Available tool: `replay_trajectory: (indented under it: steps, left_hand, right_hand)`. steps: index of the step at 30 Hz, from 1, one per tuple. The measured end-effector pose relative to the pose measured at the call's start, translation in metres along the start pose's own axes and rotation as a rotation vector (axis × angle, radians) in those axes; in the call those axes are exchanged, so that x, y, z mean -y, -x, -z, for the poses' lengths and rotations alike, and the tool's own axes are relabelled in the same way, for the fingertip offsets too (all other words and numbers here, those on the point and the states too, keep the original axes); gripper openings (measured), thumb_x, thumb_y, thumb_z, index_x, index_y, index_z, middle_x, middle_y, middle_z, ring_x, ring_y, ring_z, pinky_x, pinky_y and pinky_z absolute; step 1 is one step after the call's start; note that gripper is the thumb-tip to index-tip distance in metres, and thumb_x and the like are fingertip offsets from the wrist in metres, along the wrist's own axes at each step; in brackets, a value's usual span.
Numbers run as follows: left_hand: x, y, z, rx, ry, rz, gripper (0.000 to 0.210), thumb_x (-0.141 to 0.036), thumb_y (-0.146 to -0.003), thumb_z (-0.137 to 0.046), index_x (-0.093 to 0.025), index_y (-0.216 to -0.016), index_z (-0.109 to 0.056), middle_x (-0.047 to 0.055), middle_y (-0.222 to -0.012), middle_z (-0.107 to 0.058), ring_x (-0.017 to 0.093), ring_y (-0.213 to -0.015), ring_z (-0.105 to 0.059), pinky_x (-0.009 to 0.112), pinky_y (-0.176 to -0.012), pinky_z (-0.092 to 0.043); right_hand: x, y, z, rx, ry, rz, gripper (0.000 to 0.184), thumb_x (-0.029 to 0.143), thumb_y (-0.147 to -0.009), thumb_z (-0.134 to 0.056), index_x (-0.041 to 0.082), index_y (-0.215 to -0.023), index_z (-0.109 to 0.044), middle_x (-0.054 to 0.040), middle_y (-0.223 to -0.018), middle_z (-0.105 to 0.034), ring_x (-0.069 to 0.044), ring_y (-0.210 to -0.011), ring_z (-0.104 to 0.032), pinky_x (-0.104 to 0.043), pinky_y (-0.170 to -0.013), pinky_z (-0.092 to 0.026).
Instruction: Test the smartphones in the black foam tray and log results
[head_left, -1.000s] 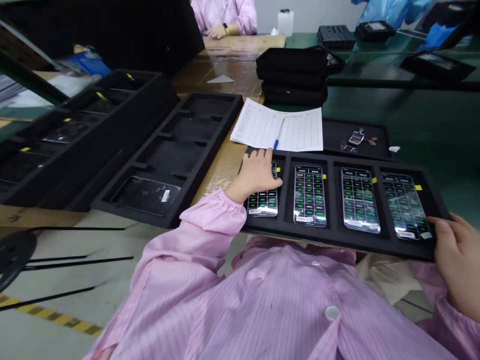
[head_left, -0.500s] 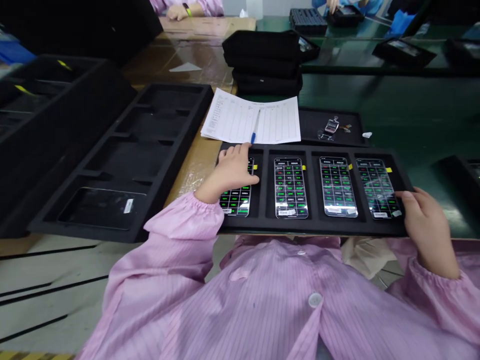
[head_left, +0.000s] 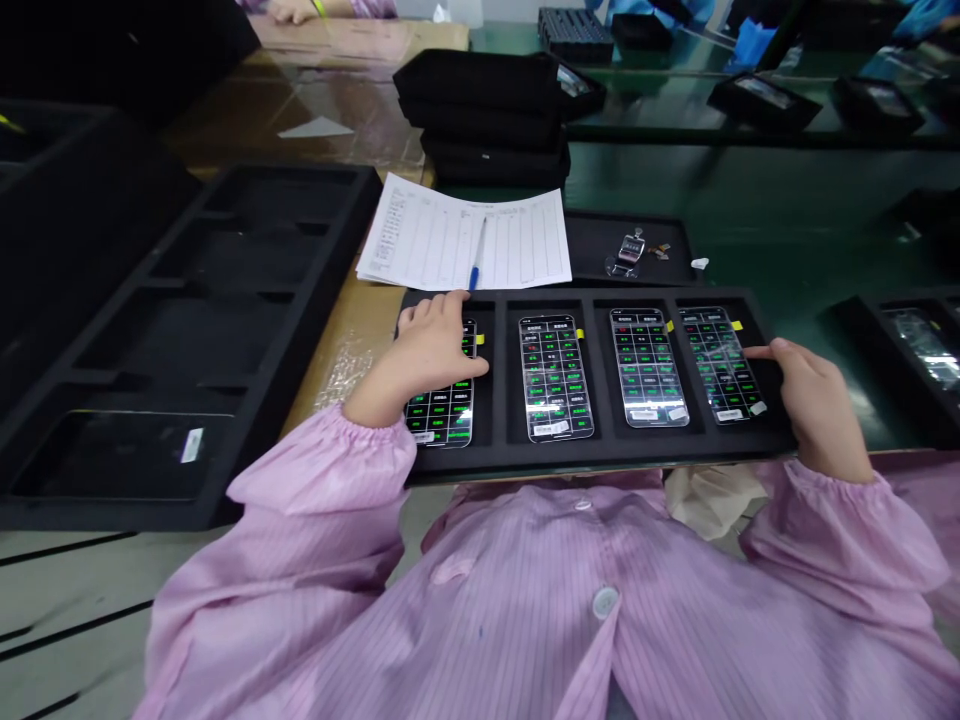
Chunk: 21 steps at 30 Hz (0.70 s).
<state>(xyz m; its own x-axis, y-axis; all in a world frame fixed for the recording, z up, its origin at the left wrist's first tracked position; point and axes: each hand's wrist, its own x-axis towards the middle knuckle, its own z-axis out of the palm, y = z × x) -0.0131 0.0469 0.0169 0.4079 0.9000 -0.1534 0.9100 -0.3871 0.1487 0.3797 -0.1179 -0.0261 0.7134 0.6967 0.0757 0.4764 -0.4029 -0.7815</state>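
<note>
In front of me is a long black foam tray [head_left: 592,457] with lit phones side by side in its compartments. Their screens show grids of mostly green text. My left hand [head_left: 426,348], fingers spread, lies over the leftmost phone [head_left: 450,420] and hides its upper left part. Two phones in the middle, the second phone [head_left: 556,378] and the third phone [head_left: 649,368], are uncovered. At the tray's right end, my right hand [head_left: 821,405] points its index finger at the right edge of the rightmost phone [head_left: 718,365]; whether it touches is unclear. Its other fingers are curled, holding nothing visible.
Behind the tray lie paper sheets [head_left: 420,235] with a pen [head_left: 475,270] on top. A flat black tray [head_left: 589,245] holds small parts. To the left, another foam tray [head_left: 259,405] carries a dark phone [head_left: 120,455]. Black trays [head_left: 487,100] are stacked farther back.
The view has shifted, so most things appear farther left. My right index finger now points straighter and lies higher along the rightmost phone's edge. My left hand stays over the leftmost phone.
</note>
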Motion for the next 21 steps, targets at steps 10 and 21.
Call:
replay_trajectory:
  steps: [10,21]
  left_hand:
    - [0.003,-0.002,0.000,-0.020,0.014,0.029,0.089,-0.039,-0.070,-0.066,-0.010,-0.148,-0.034,0.024,-0.142,-0.052,0.044,-0.133,-0.047,0.057,-0.113,-0.034]
    - [0.011,-0.004,0.004,-0.044,0.157,0.024,0.082,-0.046,-0.075,-0.068,-0.008,-0.143,-0.044,0.022,-0.127,-0.062,0.039,-0.120,-0.058,0.053,-0.107,-0.043]
  right_hand:
    - [0.012,-0.015,-0.007,-0.003,0.079,0.000,0.038,0.045,-0.085,-0.048,0.018,-0.080,-0.074,-0.0125,-0.113,-0.073,-0.028,-0.111,-0.063,-0.042,-0.104,-0.042]
    - [-0.001,-0.016,-0.009,0.000,0.183,0.099,0.043,0.046,-0.089,-0.044,0.018,-0.091,-0.076,-0.0130,-0.115,-0.072,-0.027,-0.111,-0.062,-0.045,-0.105,-0.043]
